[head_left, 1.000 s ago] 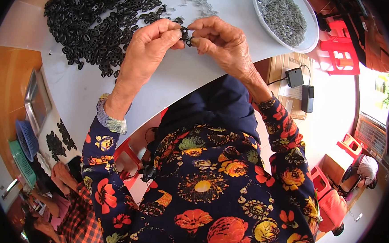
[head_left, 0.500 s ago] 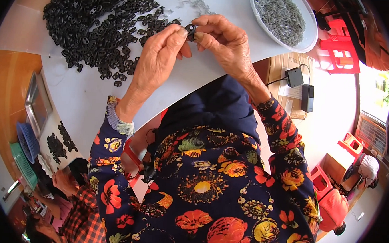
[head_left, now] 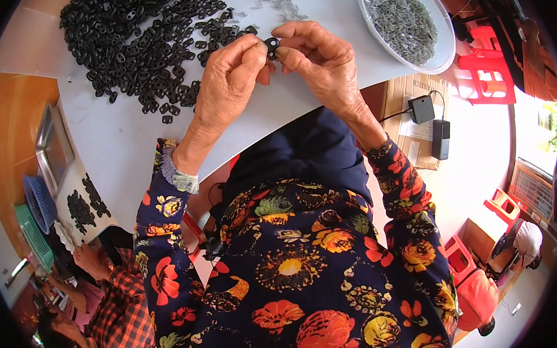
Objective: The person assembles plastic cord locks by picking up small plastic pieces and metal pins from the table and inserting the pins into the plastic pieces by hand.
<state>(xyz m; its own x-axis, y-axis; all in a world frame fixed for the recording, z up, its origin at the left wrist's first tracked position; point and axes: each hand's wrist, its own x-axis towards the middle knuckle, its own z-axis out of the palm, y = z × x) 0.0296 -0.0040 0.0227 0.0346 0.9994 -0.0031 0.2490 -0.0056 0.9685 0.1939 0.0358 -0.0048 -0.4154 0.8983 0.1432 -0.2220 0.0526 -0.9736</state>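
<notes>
Nearest my lens I see the person's dark floral top [head_left: 292, 267], with a knitted cuff [head_left: 185, 181] at the left wrist. Beyond it, over the counter [head_left: 134, 130], the left grip [head_left: 230, 75] pinches a small black piece [head_left: 273, 44] between thumb and fingers, and the right grip [head_left: 327, 59] grasps it from the other side (the fingertips cover enough that I can't make out its full outline). Past the left grip I have a large heap of black pieces [head_left: 118, 27], thinning to loose ones beside the fingers. Clear slivers [head_left: 281, 5] lie past both grips, and a round white tub [head_left: 450, 55] of grey, glinting bits [head_left: 402, 25] stands to the right. Farther out I get a cardboard box [head_left: 398, 95] bearing black adapters [head_left: 421, 110], red stools [head_left: 492, 66], and, at far left, a metal tray [head_left: 57, 144] and a co-worker's checked shirt [head_left: 124, 302].
</notes>
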